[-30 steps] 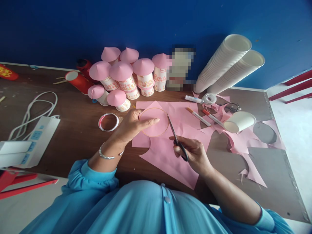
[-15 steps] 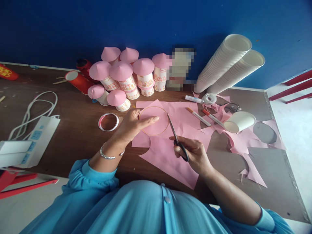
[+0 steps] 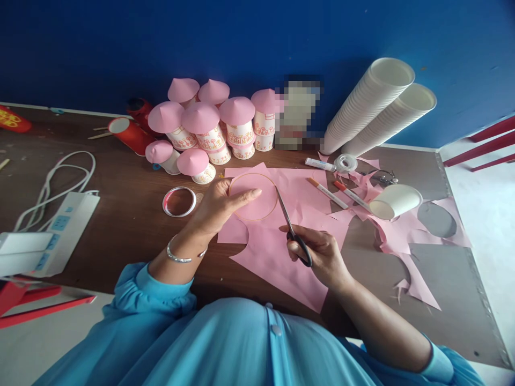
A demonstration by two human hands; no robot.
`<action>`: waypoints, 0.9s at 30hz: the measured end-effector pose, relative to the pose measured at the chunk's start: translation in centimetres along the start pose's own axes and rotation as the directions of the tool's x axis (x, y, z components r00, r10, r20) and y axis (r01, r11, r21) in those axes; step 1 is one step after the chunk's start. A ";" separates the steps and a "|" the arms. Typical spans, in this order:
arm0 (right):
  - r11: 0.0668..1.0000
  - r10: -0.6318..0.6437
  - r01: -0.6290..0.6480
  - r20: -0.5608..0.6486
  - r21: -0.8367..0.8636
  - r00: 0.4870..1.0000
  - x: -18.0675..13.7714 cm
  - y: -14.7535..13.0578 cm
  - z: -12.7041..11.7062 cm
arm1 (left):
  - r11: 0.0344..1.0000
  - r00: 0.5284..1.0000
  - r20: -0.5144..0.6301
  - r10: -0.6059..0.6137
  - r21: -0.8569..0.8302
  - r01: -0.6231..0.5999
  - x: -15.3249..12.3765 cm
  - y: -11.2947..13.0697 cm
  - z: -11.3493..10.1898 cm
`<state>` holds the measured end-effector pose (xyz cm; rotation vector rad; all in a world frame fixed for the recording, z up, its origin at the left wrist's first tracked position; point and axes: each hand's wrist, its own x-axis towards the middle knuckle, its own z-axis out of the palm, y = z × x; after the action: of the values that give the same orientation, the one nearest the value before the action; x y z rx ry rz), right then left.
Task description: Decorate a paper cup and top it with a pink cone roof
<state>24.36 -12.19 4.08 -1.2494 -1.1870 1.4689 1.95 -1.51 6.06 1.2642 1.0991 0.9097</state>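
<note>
Between thumb and fingers my left hand (image 3: 223, 206) grips a round pink paper disc (image 3: 257, 206) with an orange line around its rim. Its fingers beneath the disc are hidden. My right hand (image 3: 317, 249) is closed around the black handles of a pair of scissors (image 3: 286, 212), whose blades reach the disc's right edge. The blades look closed or nearly so. Under the disc and both hands lie large pink paper sheets (image 3: 281, 268) with curved cut-outs.
Decorated paper cups with pink cone tops (image 3: 201, 118) stand by the wall. Two stacks of white cups (image 3: 370, 102) lean at right, near markers (image 3: 328, 193), a loose cup (image 3: 396, 201) and paper scraps (image 3: 418, 273). A tape roll (image 3: 179, 201) and power strip (image 3: 66, 230) lie left.
The disc has shifted very slightly up and left in my left hand. My right hand and the scissors stay almost still at its edge.
</note>
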 end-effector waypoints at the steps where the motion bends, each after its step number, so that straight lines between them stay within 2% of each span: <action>1: 1.000 0.002 -0.002 -0.002 0.001 1.000 0.0 0.0 0.0 | 1.000 1.000 -0.005 -0.006 -0.019 0.006 0.0 0.0 0.0; 13: 0.996 0.055 -0.053 -0.030 0.069 0.998 0.0 0.4 0.1 | 0.999 0.999 0.011 -0.044 0.007 0.044 -0.2 0.1 0.2; 22: 0.999 0.038 -0.037 -0.039 0.019 0.999 0.0 0.5 0.1 | 0.998 0.995 0.085 -0.058 0.017 0.057 -0.4 0.3 0.3; 27: 0.999 0.035 -0.034 -0.041 0.016 0.999 0.0 0.5 0.1 | 0.998 0.996 0.076 -0.040 0.056 0.035 -0.4 0.6 0.4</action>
<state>24.21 -12.27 3.64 -1.2896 -1.1306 1.4674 2.31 -1.90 6.67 1.3083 1.0891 0.8011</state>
